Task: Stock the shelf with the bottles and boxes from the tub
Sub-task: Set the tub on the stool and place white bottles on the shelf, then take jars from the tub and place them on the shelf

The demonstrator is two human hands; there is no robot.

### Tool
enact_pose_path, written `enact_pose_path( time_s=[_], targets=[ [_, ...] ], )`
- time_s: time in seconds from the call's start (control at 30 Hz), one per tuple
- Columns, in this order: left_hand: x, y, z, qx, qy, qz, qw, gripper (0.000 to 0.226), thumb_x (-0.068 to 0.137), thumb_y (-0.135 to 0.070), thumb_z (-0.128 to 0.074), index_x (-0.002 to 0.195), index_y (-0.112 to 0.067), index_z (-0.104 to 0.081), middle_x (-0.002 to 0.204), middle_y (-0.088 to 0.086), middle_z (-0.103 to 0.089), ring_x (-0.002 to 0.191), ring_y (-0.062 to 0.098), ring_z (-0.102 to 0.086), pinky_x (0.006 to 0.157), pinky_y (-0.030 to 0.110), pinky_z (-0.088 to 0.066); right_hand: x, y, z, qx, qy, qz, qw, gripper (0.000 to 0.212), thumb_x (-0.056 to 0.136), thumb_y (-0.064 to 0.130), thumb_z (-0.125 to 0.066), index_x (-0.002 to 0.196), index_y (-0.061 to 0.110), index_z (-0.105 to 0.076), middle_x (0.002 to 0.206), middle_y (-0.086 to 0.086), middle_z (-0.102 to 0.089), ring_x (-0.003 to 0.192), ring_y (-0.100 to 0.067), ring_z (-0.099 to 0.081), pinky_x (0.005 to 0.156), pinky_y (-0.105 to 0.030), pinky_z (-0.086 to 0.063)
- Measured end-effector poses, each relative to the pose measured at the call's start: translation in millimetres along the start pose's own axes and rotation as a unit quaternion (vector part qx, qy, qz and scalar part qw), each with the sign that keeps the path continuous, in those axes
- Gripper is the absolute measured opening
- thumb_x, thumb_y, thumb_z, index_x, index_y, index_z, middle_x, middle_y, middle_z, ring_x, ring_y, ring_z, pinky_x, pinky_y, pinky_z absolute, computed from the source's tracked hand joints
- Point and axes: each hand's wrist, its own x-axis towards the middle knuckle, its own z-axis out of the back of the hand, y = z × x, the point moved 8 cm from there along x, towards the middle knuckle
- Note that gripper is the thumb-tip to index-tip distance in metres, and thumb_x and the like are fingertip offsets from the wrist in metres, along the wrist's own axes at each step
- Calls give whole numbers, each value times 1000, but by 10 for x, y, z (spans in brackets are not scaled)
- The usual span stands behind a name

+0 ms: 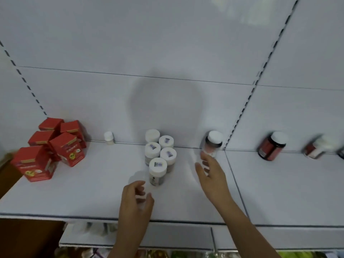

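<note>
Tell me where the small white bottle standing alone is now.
In the head view, the small white bottle stands at the shelf's back wall, left of centre, between the red cardboard boxes and the cluster of white-capped bottles.

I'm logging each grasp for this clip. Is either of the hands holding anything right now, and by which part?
Neither plainly. The left hand is curled and blurred; the right hand reaches, fingers spread, toward a white-capped bottle.

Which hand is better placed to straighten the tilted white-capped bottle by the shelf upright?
Right. The right hand is beside the tilted white-capped bottle; the left hand is farther away.
</note>
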Motion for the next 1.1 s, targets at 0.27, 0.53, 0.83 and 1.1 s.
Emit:
enact_pose_path(
  time_s=[0.27, 0.53, 0.83, 1.1],
  targets=[
    [-465, -782, -791, 4, 132, -113, 985, 32, 90, -13, -64, 113, -34, -57, 106, -15, -59, 100, 4, -59, 87, 21, -47, -412, 99, 1400, -8, -118, 19, 993, 42, 100, 37, -50, 140, 22, -50, 133, 12, -54, 118, -6, -53, 100, -25, -43],
    [-1902, -1858, -2495, 13, 326, -239, 914, 40, 92, -29, -61, 126, -46, -49, 124, -34, -47, 118, -10, -46, 95, 9, -36, -1386, -283, 3554, -72, -221, 25, 972, 48, 101, 45, -42, 144, 22, -45, 139, 11, -51, 125, -5, -48, 107, -29, -41],
    [-4174, -3016, -4419, 8, 470, -336, 816, 40, 94, -34, -58, 132, -39, -48, 130, -23, -46, 117, -6, -44, 87, 7, -31, -3263, -1283, 6249, -201, -326, -56, 922, 53, 102, 45, -41, 148, 19, -40, 148, 3, -45, 134, -10, -41, 111, -33, -36],
    [-5667, -3651, -5644, -11, 563, -380, 734, 38, 95, -35, -57, 131, -40, -45, 128, -21, -46, 119, -5, -43, 98, 16, -39, -4261, -2015, 7667, -273, -383, -140, 871, 53, 101, 47, -41, 147, 20, -41, 147, 2, -45, 136, -14, -40, 106, -22, -28]
  ],
)
